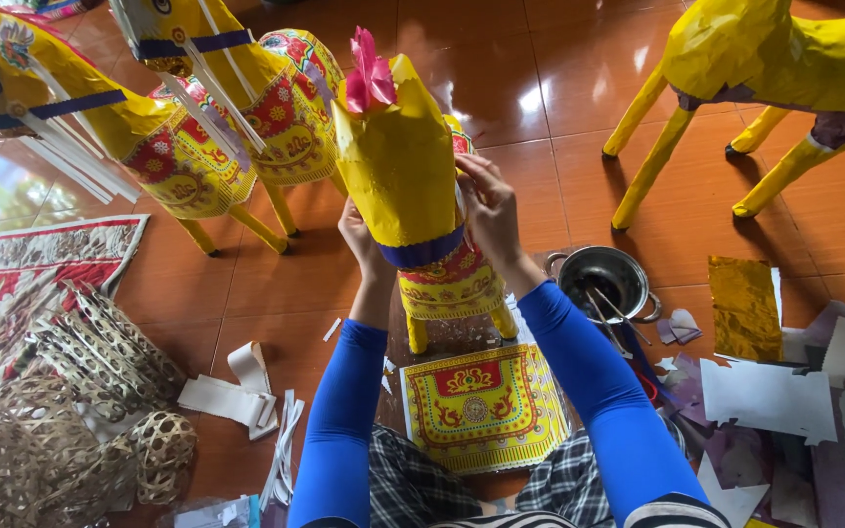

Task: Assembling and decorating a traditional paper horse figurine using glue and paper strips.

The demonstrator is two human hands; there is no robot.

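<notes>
Both hands are working at the neck of a yellow paper horse [398, 161] that is standing on the red tiled floor [559, 176] in front of the seated person. Reaching up from a blue sleeve, the left hand [362, 240] is pressing against the figure's left side, its fingers partly hidden behind the paper, so how they are curled cannot be told. On the other side, the right hand [489, 210] is resting against the neck with its fingers bent and its fingertips touching the yellow paper near a purple band [422, 252] that is wrapping the base of the neck. A pink paper tuft [371, 73] is sticking up from the horse's head.

Just below the horse, a printed red and yellow saddle sheet [481, 406] is lying flat on the floor. A metal pot [606, 284] with sticks in it is sitting just right of the right forearm, and a gold foil sheet [743, 308] and a litter of paper scraps [794, 401] are lying beyond it. Two finished decorated horses [198, 127] are standing at the upper left, and an undecorated yellow horse [765, 78] is standing at the upper right. Woven bamboo frames [70, 411] are lying piled at the lower left.
</notes>
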